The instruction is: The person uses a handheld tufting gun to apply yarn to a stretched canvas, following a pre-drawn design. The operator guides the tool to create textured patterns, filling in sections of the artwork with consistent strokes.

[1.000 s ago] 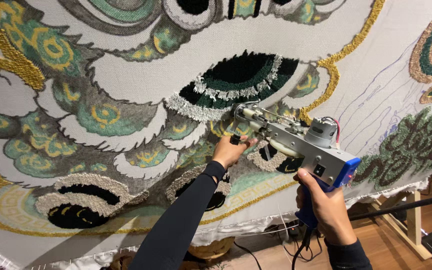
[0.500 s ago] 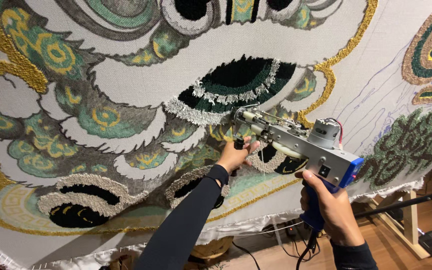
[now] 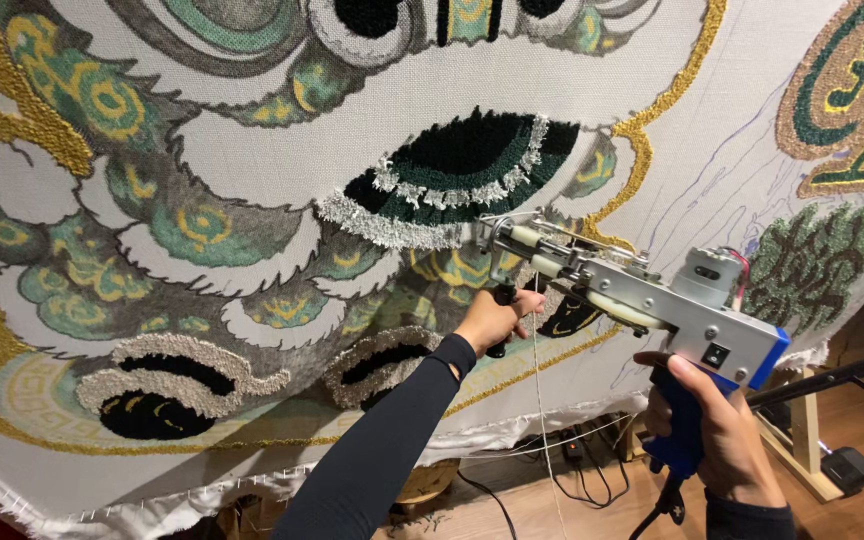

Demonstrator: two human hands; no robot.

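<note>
We hold a tufting gun (image 3: 642,300) up against the stretched cloth (image 3: 282,190), its needle end meeting the fabric just below a dark green tufted patch (image 3: 462,165). The gun has a silver metal body with pale rollers along the top, a small grey motor at the rear and a blue handle. Our right hand (image 3: 717,440) is wrapped tight around that blue handle. Our left hand (image 3: 492,320) is closed around the black front grip. A pale strand of yarn (image 3: 542,410) hangs beneath the gun.
</note>
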